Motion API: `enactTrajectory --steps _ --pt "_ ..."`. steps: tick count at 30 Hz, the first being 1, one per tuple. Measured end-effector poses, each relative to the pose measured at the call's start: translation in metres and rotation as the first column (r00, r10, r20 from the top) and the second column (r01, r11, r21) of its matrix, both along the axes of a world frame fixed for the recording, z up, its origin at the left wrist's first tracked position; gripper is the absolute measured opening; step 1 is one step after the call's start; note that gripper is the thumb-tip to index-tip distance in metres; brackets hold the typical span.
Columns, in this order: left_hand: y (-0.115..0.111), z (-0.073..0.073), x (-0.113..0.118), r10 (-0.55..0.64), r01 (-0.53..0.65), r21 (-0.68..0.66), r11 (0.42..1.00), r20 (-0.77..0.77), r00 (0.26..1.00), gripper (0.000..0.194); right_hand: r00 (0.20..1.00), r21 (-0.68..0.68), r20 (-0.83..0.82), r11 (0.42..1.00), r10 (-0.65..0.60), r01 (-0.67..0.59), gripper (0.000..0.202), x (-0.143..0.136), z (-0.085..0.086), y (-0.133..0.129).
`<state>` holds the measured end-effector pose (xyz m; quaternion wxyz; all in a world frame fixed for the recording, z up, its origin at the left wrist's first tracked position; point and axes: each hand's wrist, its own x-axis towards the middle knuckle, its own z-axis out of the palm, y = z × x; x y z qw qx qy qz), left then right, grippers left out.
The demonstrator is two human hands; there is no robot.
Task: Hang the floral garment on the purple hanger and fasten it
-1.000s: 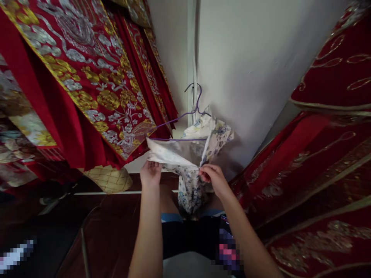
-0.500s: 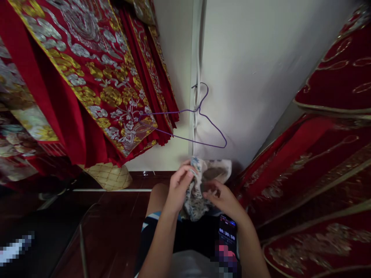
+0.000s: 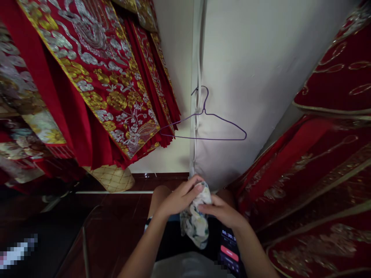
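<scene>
A bunched white cloth with a blue and green floral print (image 3: 199, 222) hangs between my hands, above my lap. My left hand (image 3: 185, 195) is closed on its upper left side, thumb and fingers pinching the fabric. From the right, my right hand (image 3: 220, 210) grips the same cloth, its thumb lying across the front. The cloth's lower end droops over my dark shorts. Just above and away from both hands, a purple wire hanger (image 3: 214, 139) hangs by its hook with nothing on it.
Red garments with gold and silver embroidery (image 3: 116, 92) hang at the left. More red embroidered fabric (image 3: 319, 173) fills the right side. A white cable (image 3: 199, 50) runs down the wall (image 3: 246, 58). On my lap lies a phone (image 3: 230, 251) with a running timer.
The cloth was spread wider and is now gathered into a narrow bunch, lower down. My hands have come closer together around it. The hanger has swung from tilted to nearly level.
</scene>
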<state>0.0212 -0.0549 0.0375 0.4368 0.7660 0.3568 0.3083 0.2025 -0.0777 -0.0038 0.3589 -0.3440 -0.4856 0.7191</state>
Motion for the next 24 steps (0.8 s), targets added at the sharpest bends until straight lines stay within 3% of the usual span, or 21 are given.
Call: enactTrajectory --steps 3,5,8,10,14,17,20,24 --pt "-0.003 -0.019 -0.015 -0.179 0.168 -0.118 0.979 -0.086 0.980 0.042 0.995 0.040 0.076 0.998 -0.061 0.058 0.038 0.023 0.022 0.010" --pt "-0.002 -0.032 -0.030 -0.184 0.161 -0.125 0.979 -0.192 0.964 0.039 0.978 0.090 0.108 0.981 -0.179 0.170 0.032 0.043 0.039 0.024" --pt "0.010 -0.040 -0.059 0.114 -0.109 0.035 0.993 -0.321 0.940 0.032 0.890 0.287 0.138 0.878 -0.435 0.384 0.024 0.069 0.059 0.056" --pt "0.024 -0.035 -0.081 0.296 -0.274 0.116 0.955 -0.276 0.914 0.029 0.829 0.474 0.166 0.780 -0.534 0.408 0.021 0.074 0.065 0.084" --pt "0.054 -0.014 -0.113 0.425 -0.400 0.203 0.894 -0.098 0.900 0.022 0.721 0.761 0.172 0.556 -0.671 0.335 0.027 0.057 0.064 0.142" --pt "0.072 -0.010 -0.126 0.485 -0.441 0.356 0.824 -0.038 0.874 0.030 0.673 0.850 0.169 0.452 -0.720 0.270 0.034 0.035 0.059 0.176" --pt "0.084 -0.020 -0.136 0.543 -0.484 0.422 0.766 -0.023 0.839 0.032 0.610 0.869 0.308 0.477 -0.730 0.132 0.037 0.023 0.054 0.195" --pt "0.085 -0.033 -0.148 0.572 -0.497 0.354 0.792 -0.146 0.807 0.029 0.529 0.836 0.484 0.548 -0.697 -0.043 0.037 0.020 0.046 0.195"
